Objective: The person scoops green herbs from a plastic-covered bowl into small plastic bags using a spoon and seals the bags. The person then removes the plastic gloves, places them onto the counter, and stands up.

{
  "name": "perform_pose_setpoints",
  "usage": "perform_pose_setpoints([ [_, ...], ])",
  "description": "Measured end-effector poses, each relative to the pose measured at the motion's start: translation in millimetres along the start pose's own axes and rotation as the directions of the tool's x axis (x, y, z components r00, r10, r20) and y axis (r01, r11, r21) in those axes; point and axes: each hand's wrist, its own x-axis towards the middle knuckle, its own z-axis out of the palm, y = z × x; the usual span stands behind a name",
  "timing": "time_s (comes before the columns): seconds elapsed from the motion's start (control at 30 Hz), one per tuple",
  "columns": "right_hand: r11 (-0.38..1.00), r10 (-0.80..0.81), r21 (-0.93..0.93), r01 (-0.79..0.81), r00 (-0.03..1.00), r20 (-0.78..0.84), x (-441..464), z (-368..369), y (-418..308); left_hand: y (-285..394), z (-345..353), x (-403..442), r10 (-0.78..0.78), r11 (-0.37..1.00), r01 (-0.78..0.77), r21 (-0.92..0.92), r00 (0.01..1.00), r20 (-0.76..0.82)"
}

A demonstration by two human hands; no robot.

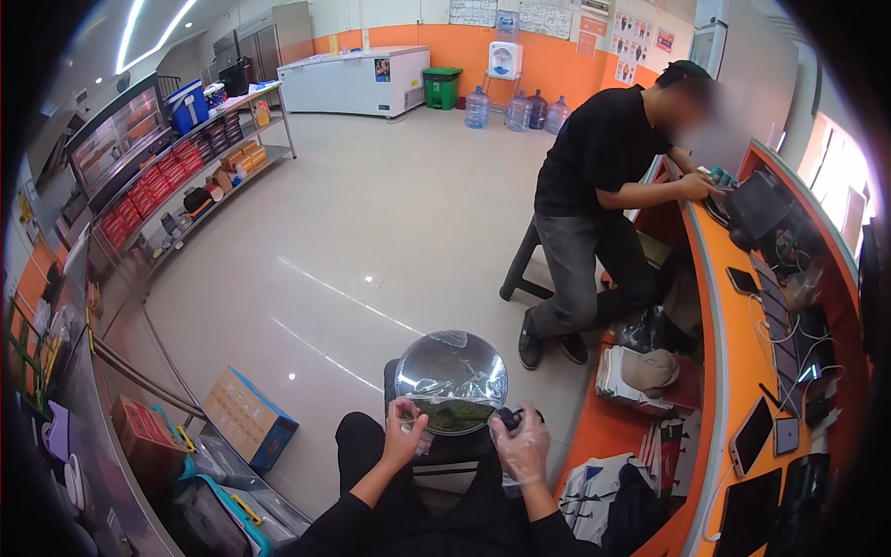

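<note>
A round metal bowl (pixel 506 375) sits on a dark stool in front of my knees, with a dark green, leafy-looking mass (pixel 455 416) in its near part. Clear plastic wrap (pixel 450 364) covers the far part and ends in a wrinkled edge across the bowl. At the left rim, my left hand (pixel 406 436) has its fingers pinched on that edge. My right hand (pixel 522 444), in a clear plastic glove, is closed at the right rim. Something small and dark shows by its fingertips, too small to name.
A person (pixel 608 176) in black sits at the orange counter (pixel 715 306) on the right, handling something there. Phones and cables lie on the counter. A blue-and-brown cardboard box (pixel 248 418) stands on the floor to my left, beside a metal table. A white chest freezer (pixel 353 82) is at the back.
</note>
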Motion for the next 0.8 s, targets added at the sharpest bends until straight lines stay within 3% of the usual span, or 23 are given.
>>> perform_pose_setpoints([
  [0.07, 0.967, -0.110, -0.244, 0.066, 0.979, -0.173, 4, -17, -19, -3, -2, -2, -0.032, 0.998, 0.034, -0.049, 0.998, 0.050],
  [0.1, 0.968, -0.138, -0.232, 0.093, 0.972, -0.188, 4, -24, -29, -5, -3, -4, -0.049, 0.996, 0.054, -0.072, 0.996, 0.077],
  [0.17, 0.967, -0.187, -0.211, 0.142, 0.958, -0.216, 1, -33, -50, -15, -4, -8, 0.007, 0.993, -0.026, 0.118, 0.987, 0.159],
  [0.23, 0.987, -0.157, -0.008, 0.158, 0.985, 0.077, 3, -36, -68, -13, 0, -8, 0.027, 0.966, -0.086, 0.245, 0.972, 0.235],
  [0.3, 0.954, -0.268, 0.204, 0.218, 0.927, 0.263, 8, -10, -52, -7, 8, -7, 0.020, 0.942, -0.114, 0.314, 0.958, 0.287],
  [0.4, 0.928, -0.291, 0.309, 0.209, 0.924, 0.249, 2, 25, -44, 1, 19, -5, 0.041, 0.907, -0.156, 0.392, 0.958, 0.285],
  [0.5, 0.834, -0.179, 0.540, -0.109, 0.874, 0.452, -4, 34, -40, 2, 22, -2, 0.029, 0.881, -0.169, 0.442, 0.951, 0.306],
  [0.53, 0.869, -0.192, 0.494, 0.025, 0.937, 0.291, -5, 39, -38, 2, 22, -1, 0.023, 0.872, -0.173, 0.458, 0.949, 0.315],
  [0.63, 0.786, -0.300, 0.618, 0.028, 0.891, 0.341, -5, 40, -36, 1, 24, 0, 0.017, 0.853, -0.188, 0.487, 0.943, 0.334],
  [0.73, 0.734, -0.130, 0.661, -0.155, 0.923, 0.361, -7, 34, -43, 1, 29, -1, 0.060, 0.848, -0.209, 0.487, 0.951, 0.304],
  [0.8, 0.842, -0.086, 0.506, -0.188, 0.879, 0.469, -5, 10, -59, 1, 30, -2, 0.116, 0.836, -0.233, 0.497, 0.960, 0.256],
])
